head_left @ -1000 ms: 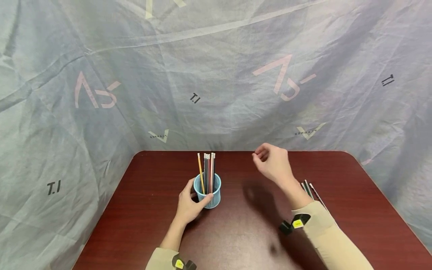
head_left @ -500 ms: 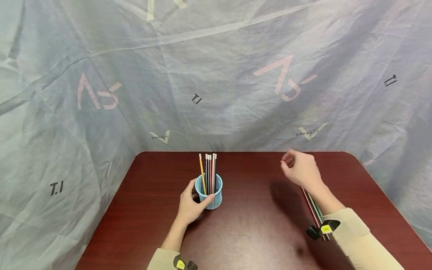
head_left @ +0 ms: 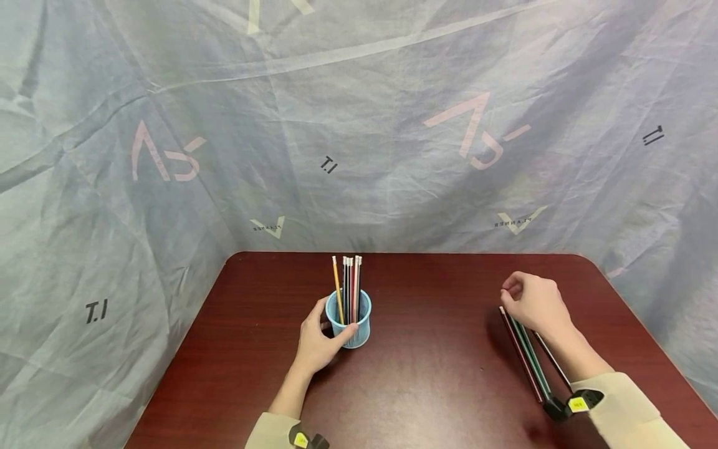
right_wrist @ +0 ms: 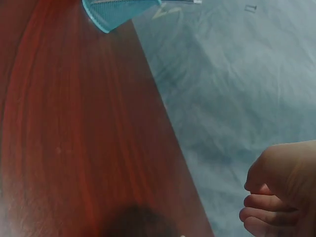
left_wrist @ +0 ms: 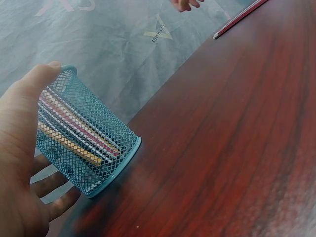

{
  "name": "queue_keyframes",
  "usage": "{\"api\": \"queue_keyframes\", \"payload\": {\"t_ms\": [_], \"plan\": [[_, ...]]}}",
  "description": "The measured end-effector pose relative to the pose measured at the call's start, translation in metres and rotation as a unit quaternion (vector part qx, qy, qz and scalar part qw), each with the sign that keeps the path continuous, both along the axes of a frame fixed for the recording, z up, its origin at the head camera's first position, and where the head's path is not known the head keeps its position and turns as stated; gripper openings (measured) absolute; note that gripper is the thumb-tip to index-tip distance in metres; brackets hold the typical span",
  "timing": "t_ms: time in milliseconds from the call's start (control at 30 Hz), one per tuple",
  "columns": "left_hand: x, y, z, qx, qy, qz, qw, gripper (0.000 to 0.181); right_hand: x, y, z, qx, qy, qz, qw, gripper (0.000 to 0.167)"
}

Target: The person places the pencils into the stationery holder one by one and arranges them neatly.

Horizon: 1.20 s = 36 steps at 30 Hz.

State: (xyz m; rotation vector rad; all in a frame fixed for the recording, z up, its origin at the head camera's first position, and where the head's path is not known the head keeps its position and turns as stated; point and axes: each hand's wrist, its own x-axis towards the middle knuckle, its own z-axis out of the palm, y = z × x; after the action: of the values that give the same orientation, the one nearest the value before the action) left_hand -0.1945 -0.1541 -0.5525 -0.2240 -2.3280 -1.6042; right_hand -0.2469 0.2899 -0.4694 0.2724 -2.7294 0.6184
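My left hand grips a light blue mesh pencil cup, thumb at the near side and fingers round the left. Several pencils stand in the cup, among them a yellow pencil leaning left. In the left wrist view they show through the mesh cup. On the right, my right hand hovers just above the far ends of several loose pencils, dark red, green and black. Its fingers are loosely curled and hold nothing visible, as the right hand in the right wrist view also shows. The hand and wrist camera partly cover these pencils.
The dark red wooden table has rounded far corners. A grey printed cloth hangs behind it and along both sides. Between the cup and the loose pencils lies bare tabletop.
My right hand has moved right and then lower, from the middle of the table to over the loose pencils. My left hand has kept its hold on the cup.
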Motion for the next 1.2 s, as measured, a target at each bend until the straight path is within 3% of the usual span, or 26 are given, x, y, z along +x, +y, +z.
{"api": "queue_keyframes", "payload": {"t_ms": [367,867,1000,1200], "plan": [[0.000,0.000,-0.002,0.013,0.008,-0.010,0.9998,0.070,0.007,0.016,-0.022,0.023,-0.052,0.004,0.9983,0.011],[0.003,-0.001,0.000,0.004,0.004,0.002,1.0000,0.070,0.016,0.019,-0.046,0.037,-0.085,0.013,0.9956,0.011],[0.003,0.000,0.000,0.000,0.004,0.019,0.9998,0.069,0.014,0.017,-0.052,0.051,-0.080,0.015,0.9953,0.010],[0.001,0.005,0.000,0.007,0.002,0.014,0.9999,0.071,0.016,0.017,-0.057,0.070,-0.056,0.011,0.9959,0.012]]}}
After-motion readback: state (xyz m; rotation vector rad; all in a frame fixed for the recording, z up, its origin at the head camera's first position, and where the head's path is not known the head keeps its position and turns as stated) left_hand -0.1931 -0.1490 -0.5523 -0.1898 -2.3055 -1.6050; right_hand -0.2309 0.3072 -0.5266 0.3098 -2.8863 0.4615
